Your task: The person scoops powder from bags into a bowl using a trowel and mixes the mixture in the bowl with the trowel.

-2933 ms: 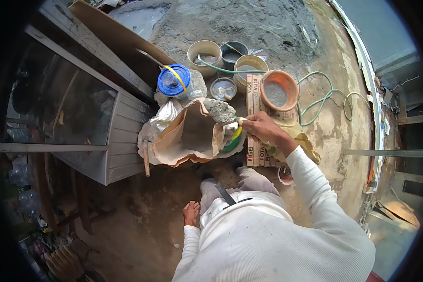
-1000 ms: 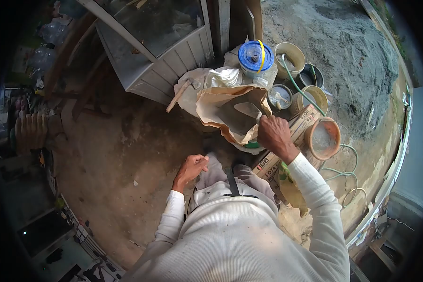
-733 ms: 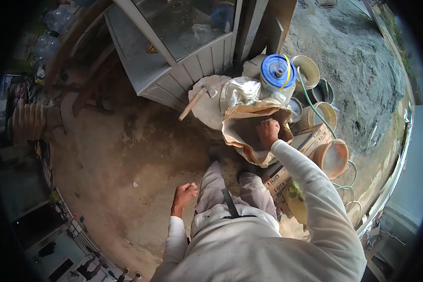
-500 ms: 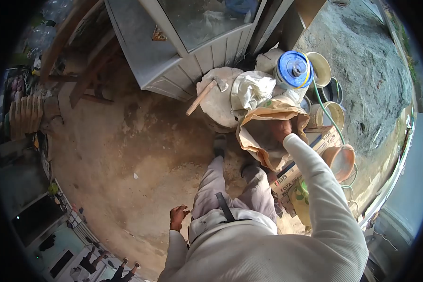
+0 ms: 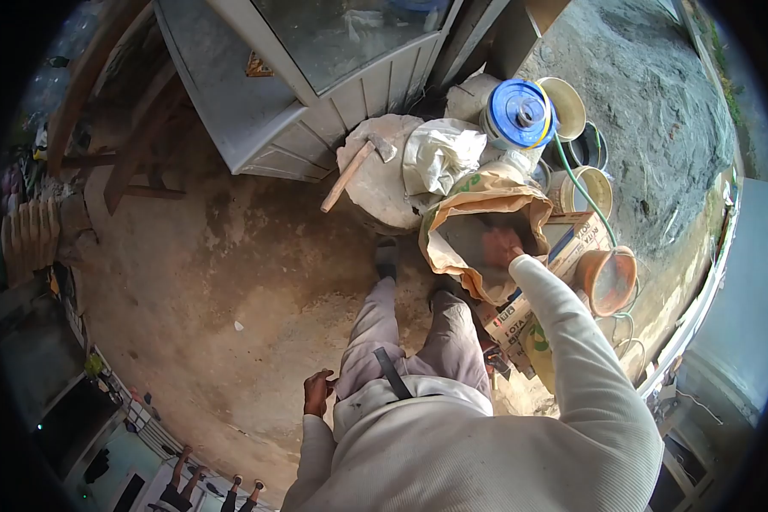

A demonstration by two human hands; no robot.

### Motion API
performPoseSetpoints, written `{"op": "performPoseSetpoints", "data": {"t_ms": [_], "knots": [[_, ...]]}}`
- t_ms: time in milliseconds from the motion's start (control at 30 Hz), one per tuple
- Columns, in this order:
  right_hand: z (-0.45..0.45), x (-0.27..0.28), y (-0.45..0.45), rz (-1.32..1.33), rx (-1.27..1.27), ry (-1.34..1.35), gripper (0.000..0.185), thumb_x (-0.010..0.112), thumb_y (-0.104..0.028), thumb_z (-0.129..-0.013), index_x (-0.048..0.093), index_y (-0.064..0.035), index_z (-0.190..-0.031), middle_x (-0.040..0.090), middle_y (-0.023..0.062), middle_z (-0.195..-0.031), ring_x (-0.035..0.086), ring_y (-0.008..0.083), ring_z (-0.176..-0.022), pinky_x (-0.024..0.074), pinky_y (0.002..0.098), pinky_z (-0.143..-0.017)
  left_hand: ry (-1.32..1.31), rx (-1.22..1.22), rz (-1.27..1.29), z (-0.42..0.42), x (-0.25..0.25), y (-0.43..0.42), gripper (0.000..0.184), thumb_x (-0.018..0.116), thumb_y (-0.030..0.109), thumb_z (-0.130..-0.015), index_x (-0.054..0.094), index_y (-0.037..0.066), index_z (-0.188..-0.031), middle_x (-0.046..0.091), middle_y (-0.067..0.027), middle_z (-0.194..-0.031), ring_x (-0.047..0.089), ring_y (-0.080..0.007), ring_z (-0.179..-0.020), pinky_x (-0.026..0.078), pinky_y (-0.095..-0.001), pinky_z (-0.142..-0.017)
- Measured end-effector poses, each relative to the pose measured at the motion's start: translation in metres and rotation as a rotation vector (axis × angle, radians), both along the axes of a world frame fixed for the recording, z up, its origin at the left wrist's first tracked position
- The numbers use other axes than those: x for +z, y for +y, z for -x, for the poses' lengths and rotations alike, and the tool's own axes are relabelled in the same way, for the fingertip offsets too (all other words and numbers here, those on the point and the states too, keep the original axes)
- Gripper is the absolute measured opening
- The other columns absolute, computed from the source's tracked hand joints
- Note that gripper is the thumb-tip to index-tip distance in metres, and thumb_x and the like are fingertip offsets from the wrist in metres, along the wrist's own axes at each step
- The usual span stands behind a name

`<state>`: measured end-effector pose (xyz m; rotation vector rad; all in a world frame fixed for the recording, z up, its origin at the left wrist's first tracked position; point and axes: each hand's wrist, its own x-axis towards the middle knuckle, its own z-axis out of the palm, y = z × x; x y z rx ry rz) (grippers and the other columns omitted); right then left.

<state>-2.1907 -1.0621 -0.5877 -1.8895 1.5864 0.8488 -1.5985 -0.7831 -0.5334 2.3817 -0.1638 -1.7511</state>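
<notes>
My right hand (image 5: 502, 246) reaches down into an open brown paper sack (image 5: 456, 207). Its fingers look stretched out over grey powder-like contents, though the shaded inside blurs them. Around the hand the sack's rim is folded and crumpled. Low at my left side hangs my left hand (image 5: 317, 392), fingers loosely bent and apart, holding nothing. Left of the sack, a hammer (image 5: 358, 164) with a wooden handle lies on a round pale slab (image 5: 371, 196). A white crumpled bag (image 5: 442, 156) rests between the slab and the sack.
Behind the sack stand a blue-lidded bucket (image 5: 520, 113) and several open buckets. A green hose (image 5: 582, 186) runs past a reddish-brown bucket (image 5: 608, 280) at the right. Printed cardboard boxes (image 5: 514, 326) sit beside my legs. A grey panelled door (image 5: 316, 128) rises ahead.
My right hand has moved lower and nearer to me inside the sack, and its fingers show more. The view has shifted slightly; my left hand still hangs at my side.
</notes>
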Motion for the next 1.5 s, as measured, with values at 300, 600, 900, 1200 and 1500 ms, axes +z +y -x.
{"op": "performPoseSetpoints", "data": {"t_ms": [300, 600, 900, 1200, 1500], "knots": [[0.017, 0.004, 0.003, -0.066, -0.205, -0.162, 0.033, 0.075, -0.025, -0.078, 0.08, -0.0034, -0.103, 0.079, 0.0228, -0.103, 0.078, 0.041, -0.097, 0.0634, 0.049, -0.088, 0.018, -0.064, 0.021, 0.002, 0.009, -0.011, 0.034, 0.069, 0.031, -0.1, 0.078, 0.001, -0.115, 0.068, -0.0052, -0.077, 0.069, -0.0168, -0.075, 0.047, -0.0288, -0.065], [0.014, 0.006, 0.01, -0.051, -0.191, -0.184, 0.028, 0.079, -0.033, -0.077, 0.084, -0.0129, -0.096, 0.08, 0.0162, -0.102, 0.077, 0.0405, -0.095, 0.0633, 0.0517, -0.085, 0.067, 0.001, 0.103, -0.002, 0.007, 0.013, 0.033, 0.07, 0.03, -0.099, 0.079, 0.003, -0.115, 0.074, -0.007, -0.091, 0.068, -0.0164, -0.075, 0.048, -0.0298, -0.069], [0.001, -0.022, 0.014, 0.09, -0.135, -0.341, 0.03, 0.071, -0.03, -0.084, 0.084, -0.0071, -0.099, 0.079, 0.0227, -0.098, 0.077, 0.0426, -0.093, 0.0633, 0.05, -0.088, 0.021, 0.009, 0.122, 0.007, 0.005, 0.01, 0.041, 0.074, 0.032, -0.096, 0.076, 0.002, -0.123, 0.077, -0.0107, -0.117, 0.076, -0.0263, -0.109, 0.057, -0.0358, -0.09], [0.019, 0.062, 0.012, 0.042, -0.364, -0.514, 0.037, 0.073, -0.036, -0.084, 0.082, -0.0024, -0.095, 0.076, 0.0269, -0.091, 0.075, 0.0462, -0.088, 0.0593, 0.0477, -0.08, 0.001, -0.035, 0.135, 0.023, 0.004, 0.012, 0.038, 0.068, 0.029, -0.095, 0.079, 0.001, -0.119, 0.08, -0.0129, -0.116, 0.08, -0.0248, -0.1, 0.057, -0.0343, -0.081], [0.088, 0.078, 0.031, 0.238, -0.136, -0.71, 0.05, 0.079, -0.051, -0.083, 0.081, -0.0108, -0.112, 0.076, 0.0186, -0.107, 0.071, 0.0412, -0.1, 0.0545, 0.0484, -0.099, 0.094, -0.016, 0.302, 0.031, -0.07, 0.028, 0.031, 0.069, 0.022, -0.091, 0.082, 0.003, -0.112, 0.081, -0.0129, -0.097, 0.076, -0.021, -0.078, 0.05, -0.0289, -0.061]]}}
